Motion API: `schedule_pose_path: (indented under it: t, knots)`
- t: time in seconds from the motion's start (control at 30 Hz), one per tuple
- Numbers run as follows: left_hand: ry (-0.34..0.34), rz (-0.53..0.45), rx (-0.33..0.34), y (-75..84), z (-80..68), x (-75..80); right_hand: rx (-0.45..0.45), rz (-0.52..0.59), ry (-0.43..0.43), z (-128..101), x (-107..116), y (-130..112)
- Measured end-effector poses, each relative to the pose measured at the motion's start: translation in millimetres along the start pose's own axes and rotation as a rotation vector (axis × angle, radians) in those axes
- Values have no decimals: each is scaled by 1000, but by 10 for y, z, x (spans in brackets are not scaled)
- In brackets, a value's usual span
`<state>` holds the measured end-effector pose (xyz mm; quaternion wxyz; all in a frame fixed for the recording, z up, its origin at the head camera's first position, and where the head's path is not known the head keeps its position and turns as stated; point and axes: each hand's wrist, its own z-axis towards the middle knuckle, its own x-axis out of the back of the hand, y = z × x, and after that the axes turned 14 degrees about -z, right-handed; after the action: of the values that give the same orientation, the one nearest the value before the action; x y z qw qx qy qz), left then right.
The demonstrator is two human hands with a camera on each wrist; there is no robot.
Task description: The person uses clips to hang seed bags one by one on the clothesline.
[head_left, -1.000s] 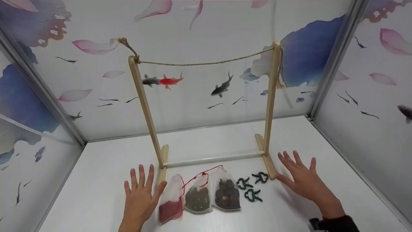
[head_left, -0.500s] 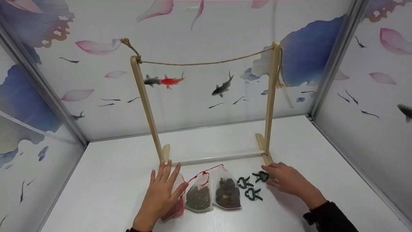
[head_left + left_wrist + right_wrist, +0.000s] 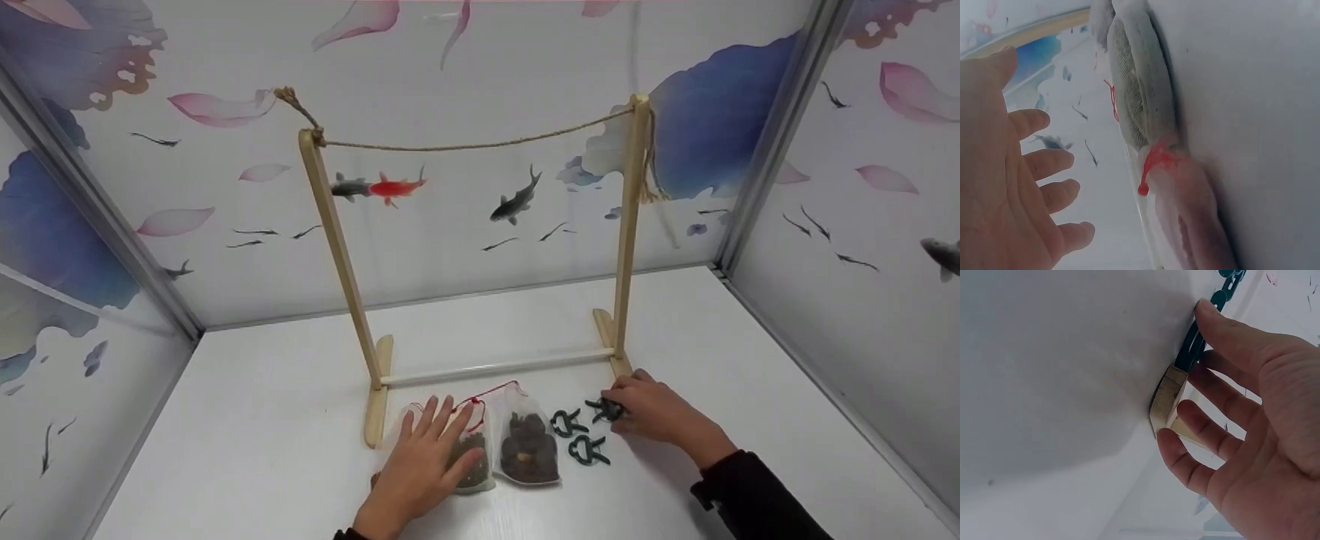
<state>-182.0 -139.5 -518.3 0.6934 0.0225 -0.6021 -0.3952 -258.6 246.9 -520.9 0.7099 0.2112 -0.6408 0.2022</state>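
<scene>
Fingers of the left hand spread loosely, holding nothing. My left wrist view shows a pink mesh bag end to end with the green-filled bag, both apart from its fingertips; from the head I find the pink one covered. The right hand curves at the rightmost clip; I cannot tell whether it pinches. Only my right wrist view bares the stand's foot end, just beside those fingertips.

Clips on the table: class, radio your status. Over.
Left grip over mesh bags. Right grip curled around rightmost clip. Two other clips to its left. Wooden foot close by.
</scene>
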Motion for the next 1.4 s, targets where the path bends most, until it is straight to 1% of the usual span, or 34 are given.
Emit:
schedule_pose_path:
  t: [0.07, 0.2, 0.33, 0.43, 0.57, 0.67, 0.77, 0.93, 1.0, 1.13, 1.2, 1.27, 1.33, 1.4]
  knots:
    - [-4, -17, -4, 21, 15, -48, -14, 18, -1, 19, -7, -10]
    - [-18, -53, 11, 57, 57, -141, -43, 55, 19, 26, -33, -41]
    - [-32, -67, 21, 92, 100, -195, -100, 72, 33, 28, -44, -84]
    - [-32, -64, 17, 126, 120, -211, -168, 85, 13, 41, -42, -118]
    - [-19, -70, 8, 183, 143, -203, -256, 129, -25, 31, -7, -164]
    - [-7, -88, 7, 241, 171, -165, -280, 181, -22, 9, 77, -207]
    - [14, -114, 3, 311, 207, -108, -259, 237, 13, -12, 215, -262]
    - [73, -171, -12, 453, 271, 2, -192, 291, 120, -53, 499, -397]
    - [96, -172, -32, 522, 301, 42, -174, 302, 162, -57, 607, -477]
    - [144, -174, -117, 689, 363, 111, -96, 288, 255, -63, 818, -665]
    - [172, -176, -162, 763, 397, 136, -50, 263, 307, -73, 912, -746]
    - [203, -176, -192, 813, 426, 156, -14, 240, 347, -98, 991, -814]
    - [217, -163, -208, 839, 443, 163, 2, 208, 367, -132, 1047, -868]
    - [216, -146, -226, 848, 447, 154, 16, 185, 371, -167, 1082, -913]
